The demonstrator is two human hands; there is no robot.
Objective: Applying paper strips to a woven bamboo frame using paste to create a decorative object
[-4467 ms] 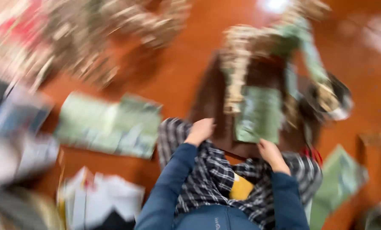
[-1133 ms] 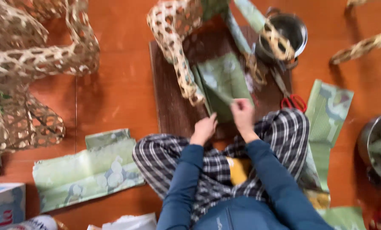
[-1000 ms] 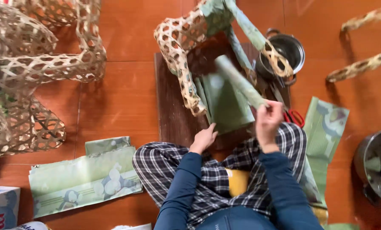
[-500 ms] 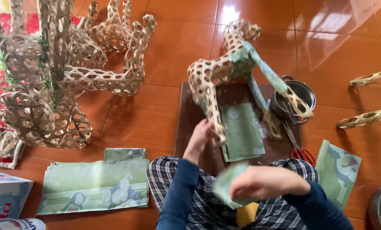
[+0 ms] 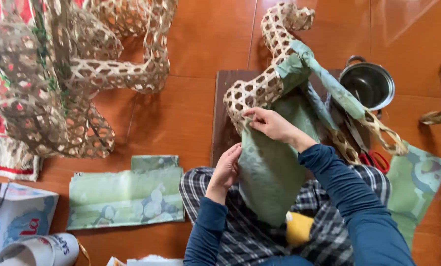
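- Right hand (image 5: 274, 125) pinches the green paper sheet (image 5: 270, 172) against the woven bamboo frame (image 5: 260, 88); left hand (image 5: 226, 167) seemingly grips its edge — hidden fingers.
- Thin paper could tear or wrinkle on the lattice — pulled tight.

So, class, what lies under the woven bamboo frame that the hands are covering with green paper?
Under the woven bamboo frame lies a dark wooden board on the orange floor. Green paper, pressed on by the left hand and right hand, hides the board's near part.
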